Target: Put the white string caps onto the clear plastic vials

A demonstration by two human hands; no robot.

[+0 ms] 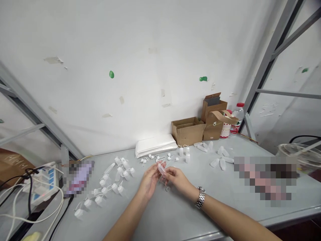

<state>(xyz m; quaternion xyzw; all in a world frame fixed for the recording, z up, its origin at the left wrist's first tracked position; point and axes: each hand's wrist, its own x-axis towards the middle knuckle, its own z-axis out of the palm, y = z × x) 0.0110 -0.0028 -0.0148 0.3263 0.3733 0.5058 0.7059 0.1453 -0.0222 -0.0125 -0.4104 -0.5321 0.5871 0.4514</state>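
Both my hands are raised over the middle of the grey table [175, 214]. My left hand [149, 182] is closed on a small clear, elongated soft plastic sleeve [162, 170]. My right hand [178, 180], with a metal watch on the wrist, pinches the same sleeve from the right. Below the fingers hangs a small clear ring [168, 189]; how it joins the sleeve is hidden. Just behind the hands lie several small white caps with loops [157, 158]. To the left are several small white bottles with looped caps [104, 190]. Several loose translucent sleeves [222, 163] lie to the right.
A stack of white sheets [155, 145] lies against the wall beside an open cardboard box [188, 132]. Further right stand a brown paper bag [212, 125] and a red-capped bottle [237, 117]. At far left are a power strip [46, 187] and cables. Blurred items lie at both sides.
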